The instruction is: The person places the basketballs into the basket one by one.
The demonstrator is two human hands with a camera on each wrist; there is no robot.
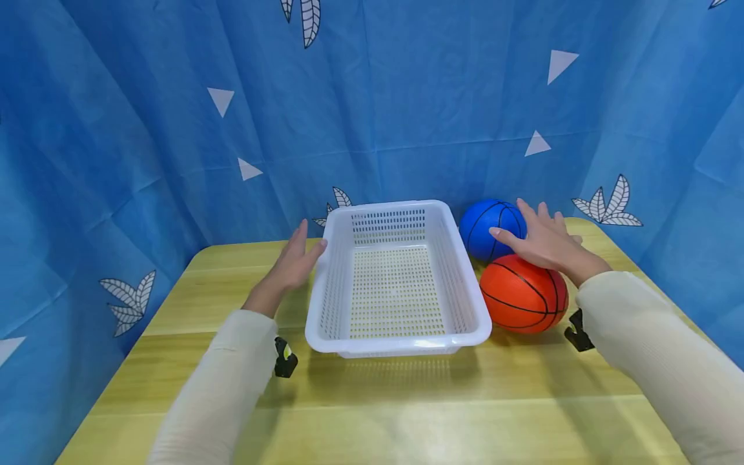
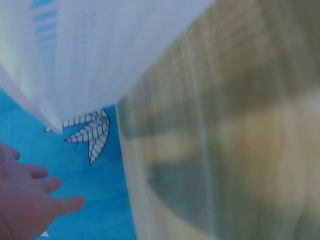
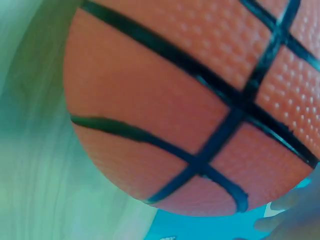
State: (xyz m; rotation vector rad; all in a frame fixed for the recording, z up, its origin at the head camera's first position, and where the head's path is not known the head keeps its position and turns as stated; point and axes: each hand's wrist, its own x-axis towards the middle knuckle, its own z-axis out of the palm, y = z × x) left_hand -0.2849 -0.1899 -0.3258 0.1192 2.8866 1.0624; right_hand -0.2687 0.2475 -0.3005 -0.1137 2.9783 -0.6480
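Observation:
A white plastic basket with slotted walls and a perforated bottom stands in the middle of the table. Beside its left rim is my left hand, fingers straight and thumb tip right at the rim; the left wrist view shows this hand below the basket wall. Right of the basket sit an orange-red ball with black lines and, behind it, a blue ball. My right hand spreads over both, holding neither. The orange-red ball fills most of the right wrist view.
Everything stands on a light wooden table. Its far edge meets a blue curtain printed with leaves and white triangles, which also hangs along both sides. Dark wrist mounts sit under both sleeves.

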